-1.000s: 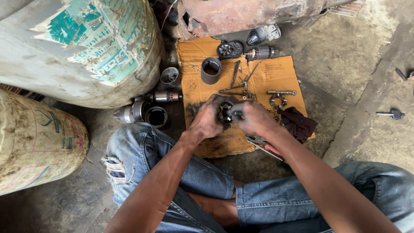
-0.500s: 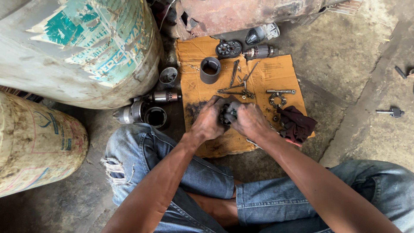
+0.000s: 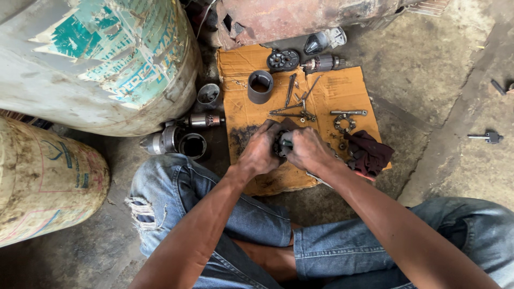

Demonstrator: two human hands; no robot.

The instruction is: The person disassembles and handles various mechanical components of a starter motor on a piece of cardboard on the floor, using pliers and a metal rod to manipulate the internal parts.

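My left hand (image 3: pixel 261 151) and my right hand (image 3: pixel 308 150) are closed together around a small dark greasy metal part (image 3: pixel 281 143) just above a sheet of brown cardboard (image 3: pixel 243 115) on the floor. Most of the part is hidden by my fingers. On the cardboard beyond my hands lie a dark metal cylinder sleeve (image 3: pixel 260 86), a round black end plate (image 3: pixel 283 60), a motor armature (image 3: pixel 322 64), thin rods and tools (image 3: pixel 295 101), and a small round bracket (image 3: pixel 342 122). A dark red rag (image 3: pixel 369 152) lies to the right of my right hand.
Two large worn drums (image 3: pixel 101 59) (image 3: pixel 43 182) stand at the left. Metal housings (image 3: pixel 176 140) and a small cup (image 3: pixel 208 95) lie on the concrete beside the cardboard. A rusty machine body (image 3: pixel 300 18) sits at the top. A small tool (image 3: pixel 486 137) lies at the far right.
My hands have closed in tighter over the dark part and shifted slightly down toward me. Nothing else has moved.
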